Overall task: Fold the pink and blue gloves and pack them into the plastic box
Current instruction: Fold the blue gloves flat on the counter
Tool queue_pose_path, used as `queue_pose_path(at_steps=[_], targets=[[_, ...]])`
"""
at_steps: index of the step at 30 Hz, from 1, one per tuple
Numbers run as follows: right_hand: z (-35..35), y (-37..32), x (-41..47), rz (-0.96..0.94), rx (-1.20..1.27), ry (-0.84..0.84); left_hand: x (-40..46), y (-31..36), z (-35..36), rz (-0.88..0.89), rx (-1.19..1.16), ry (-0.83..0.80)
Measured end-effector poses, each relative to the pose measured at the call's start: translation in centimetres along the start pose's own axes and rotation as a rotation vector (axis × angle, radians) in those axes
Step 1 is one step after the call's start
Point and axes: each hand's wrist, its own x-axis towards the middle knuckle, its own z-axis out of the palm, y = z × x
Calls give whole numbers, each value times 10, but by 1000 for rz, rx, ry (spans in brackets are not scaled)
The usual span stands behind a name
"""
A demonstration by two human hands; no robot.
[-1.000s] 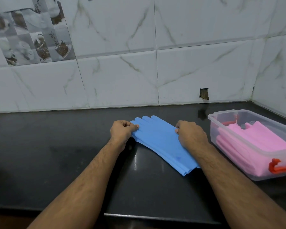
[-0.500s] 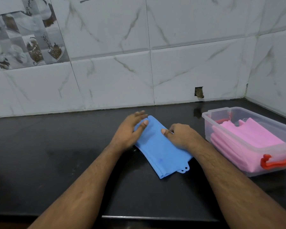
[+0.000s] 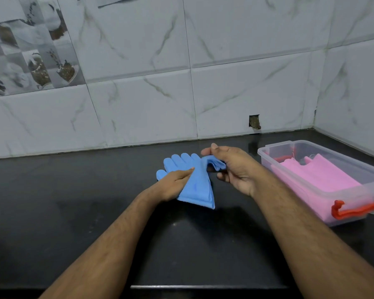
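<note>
While both bare forearms reach forward from the near edge of the black desk (image 3: 95, 212), the left hand (image 3: 173, 184) lies flat on the blue gloves (image 3: 194, 186), its fingers (image 3: 185, 172) stretched out and pressing the blue rubber down rather than closing around it. Just below and to the right of those fingers the folded cuff end fans out on the desk, coming to a point nearest the person. Beyond the left fingertips, the glove fingers spread out flat toward the wall, with the thumb poking out on the left. To the right of them, the right hand (image 3: 233, 169) is raised slightly above the desk, thumb and forefinger pinched on a bunched part of the blue gloves, holding that part up while the other fingers curl loosely underneath. Farther right of the right hand, well clear of it, stands the plastic box (image 3: 354, 216) with its lid off and an orange latch at its near end; the pink gloves (image 3: 324, 178) lie folded inside it. Behind everything, the marbled tile wall (image 3: 235, 93) rises from the back of the desk.
</note>
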Motion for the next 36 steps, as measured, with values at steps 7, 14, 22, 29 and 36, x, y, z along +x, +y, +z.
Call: queue_pose_path(at_steps=[7, 14, 22, 29, 36], targets=[[10, 6, 0, -223, -123, -96, 8, 20, -4, 105, 193, 72], [7, 14, 0, -702, -902, 174, -4, -9, -1, -62, 253, -99], [6, 7, -13, -790, -810, 160, -12, 16, -1, 132, 337, 89], [5, 10, -7, -712, -708, 285, -3, -2, 6, 188, 271, 90], [1, 12, 3, -607, -692, 340, -1, 4, 8, 233, 76, 4]])
